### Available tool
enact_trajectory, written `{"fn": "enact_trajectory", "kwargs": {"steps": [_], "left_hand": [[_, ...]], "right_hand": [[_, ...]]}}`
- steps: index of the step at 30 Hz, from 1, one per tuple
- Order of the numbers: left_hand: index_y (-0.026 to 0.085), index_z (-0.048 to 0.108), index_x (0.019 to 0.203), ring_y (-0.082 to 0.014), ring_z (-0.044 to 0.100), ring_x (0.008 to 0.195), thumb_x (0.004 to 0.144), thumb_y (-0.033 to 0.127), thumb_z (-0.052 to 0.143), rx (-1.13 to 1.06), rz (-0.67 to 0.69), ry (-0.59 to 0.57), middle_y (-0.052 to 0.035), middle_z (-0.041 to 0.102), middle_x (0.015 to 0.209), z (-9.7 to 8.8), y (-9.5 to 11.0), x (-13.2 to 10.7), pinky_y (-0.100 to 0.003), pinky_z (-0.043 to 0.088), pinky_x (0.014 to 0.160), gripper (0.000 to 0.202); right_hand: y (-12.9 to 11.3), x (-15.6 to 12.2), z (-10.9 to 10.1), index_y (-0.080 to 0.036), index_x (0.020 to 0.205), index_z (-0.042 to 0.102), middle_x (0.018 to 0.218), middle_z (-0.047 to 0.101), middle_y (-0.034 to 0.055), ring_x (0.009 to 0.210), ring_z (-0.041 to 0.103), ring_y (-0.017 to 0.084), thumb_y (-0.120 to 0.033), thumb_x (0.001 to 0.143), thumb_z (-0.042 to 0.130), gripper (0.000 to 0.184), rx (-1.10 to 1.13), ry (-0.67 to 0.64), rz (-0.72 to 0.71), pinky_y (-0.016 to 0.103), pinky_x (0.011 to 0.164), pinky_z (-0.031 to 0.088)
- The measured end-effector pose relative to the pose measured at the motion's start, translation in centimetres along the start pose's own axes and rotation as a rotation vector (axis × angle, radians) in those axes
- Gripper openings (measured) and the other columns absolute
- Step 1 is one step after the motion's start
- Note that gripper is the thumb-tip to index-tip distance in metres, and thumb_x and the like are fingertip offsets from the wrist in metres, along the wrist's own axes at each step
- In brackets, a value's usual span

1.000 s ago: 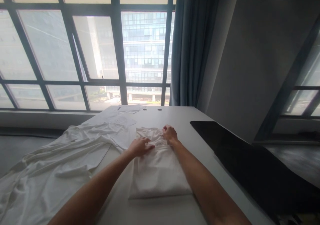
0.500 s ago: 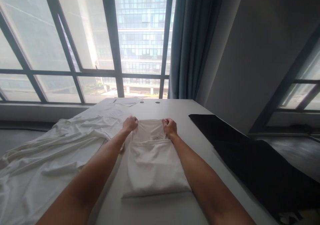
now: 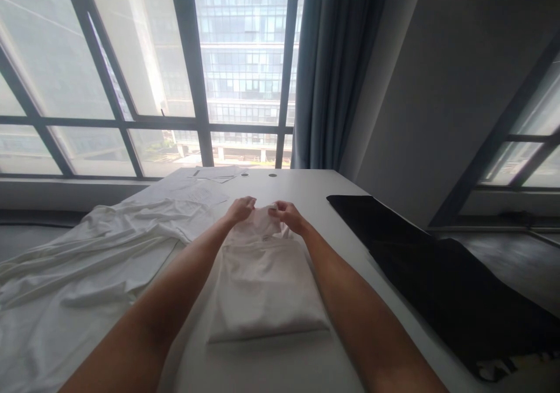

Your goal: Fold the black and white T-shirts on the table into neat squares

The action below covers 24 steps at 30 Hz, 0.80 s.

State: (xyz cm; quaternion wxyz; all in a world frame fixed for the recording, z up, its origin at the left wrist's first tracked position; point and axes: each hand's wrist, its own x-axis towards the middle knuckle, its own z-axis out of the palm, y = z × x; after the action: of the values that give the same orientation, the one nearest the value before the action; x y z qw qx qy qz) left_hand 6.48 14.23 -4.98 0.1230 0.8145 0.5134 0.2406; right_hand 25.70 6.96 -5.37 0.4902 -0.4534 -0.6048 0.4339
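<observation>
A white garment (image 3: pixel 266 288), folded into a rectangular bundle, lies in front of me on the white table. Its far end is thin and gathered, lifted a little between my hands. My left hand (image 3: pixel 242 209) pinches the far left edge of this cloth. At the far right edge, my right hand (image 3: pixel 289 216) is closed on the same fabric, thumb and fingers together. The two hands are close to each other. Which part of the garment they hold I cannot tell.
Loose white cloth (image 3: pixel 87 265) is spread in wrinkles at the left. White papers (image 3: pixel 219 174) lie at the table's (image 3: pixel 306 183) far end, near two round holes. Black folded cloth (image 3: pixel 437 282) runs along the right edge. Behind are windows and a blue-grey curtain (image 3: pixel 321 78).
My hands have drawn closer together, and the far end of the garment between them has gone from stretched flat to bunched. The view has shifted slightly.
</observation>
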Motion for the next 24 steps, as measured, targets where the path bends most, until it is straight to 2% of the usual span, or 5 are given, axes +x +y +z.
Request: {"fn": "enact_trajectory", "kwargs": {"steps": [4, 9, 12, 19, 24], "left_hand": [[0.014, 0.071, 0.118, -0.0183, 0.067, 0.099, 0.092, 0.03, 0.049, -0.069, 0.022, -0.152, -0.0079, 0.075, 0.111, -1.1, 0.2, 1.9, -0.024, 0.05, 0.085, 0.038], [0.013, 0.076, 0.071, -0.0212, 0.065, 0.07, 0.056, 0.024, 0.078, 0.056, -0.016, -0.415, -0.0028, 0.071, 0.063, -1.0, 0.5, 2.9, -0.027, 0.052, 0.067, 0.018], [0.012, 0.071, 0.06, -0.0227, 0.063, 0.064, 0.049, 0.017, 0.078, 0.115, -0.035, -0.49, -0.004, 0.066, 0.053, -0.4, 0.8, 2.9, -0.03, 0.051, 0.064, 0.013], [0.017, 0.077, 0.08, -0.0175, 0.065, 0.071, 0.069, 0.02, 0.068, 0.12, 0.018, -0.384, -0.003, 0.074, 0.073, -0.9, 1.2, 3.0, -0.023, 0.051, 0.068, 0.014], [0.016, 0.074, 0.102, -0.0161, 0.065, 0.072, 0.081, 0.029, 0.063, 0.125, -0.012, -0.245, -0.0061, 0.075, 0.087, -0.6, 1.0, 2.7, -0.021, 0.049, 0.063, 0.027]], "right_hand": [[-1.6, -0.6, 0.7, -0.017, 0.089, 0.068, 0.079, 0.067, -0.0004, 0.069, 0.059, 0.013, -0.044, 0.057, 0.087, 0.046, 0.206, -0.283, 0.049, 0.023, 0.061, 0.045], [-1.5, -0.7, 0.8, -0.017, 0.089, 0.07, 0.079, 0.068, -0.0002, 0.066, 0.058, 0.011, -0.042, 0.062, 0.086, 0.041, 0.201, -0.235, 0.063, 0.021, 0.06, 0.045], [-1.0, -0.7, 0.1, -0.017, 0.09, 0.071, 0.08, 0.07, 0.001, 0.064, 0.059, 0.01, -0.043, 0.069, 0.082, 0.036, 0.183, -0.215, 0.088, 0.02, 0.059, 0.046], [0.7, -0.2, -0.9, -0.017, 0.103, 0.072, 0.098, 0.075, 0.0087, 0.066, 0.065, 0.012, -0.044, 0.088, 0.064, 0.032, 0.059, -0.051, 0.133, 0.023, 0.057, 0.052], [2.6, 0.2, -1.5, -0.02, 0.107, 0.075, 0.096, 0.076, 0.0055, 0.075, 0.069, 0.016, -0.03, 0.084, 0.067, 0.026, -0.537, 0.214, 0.115, 0.027, 0.072, 0.054]]}}
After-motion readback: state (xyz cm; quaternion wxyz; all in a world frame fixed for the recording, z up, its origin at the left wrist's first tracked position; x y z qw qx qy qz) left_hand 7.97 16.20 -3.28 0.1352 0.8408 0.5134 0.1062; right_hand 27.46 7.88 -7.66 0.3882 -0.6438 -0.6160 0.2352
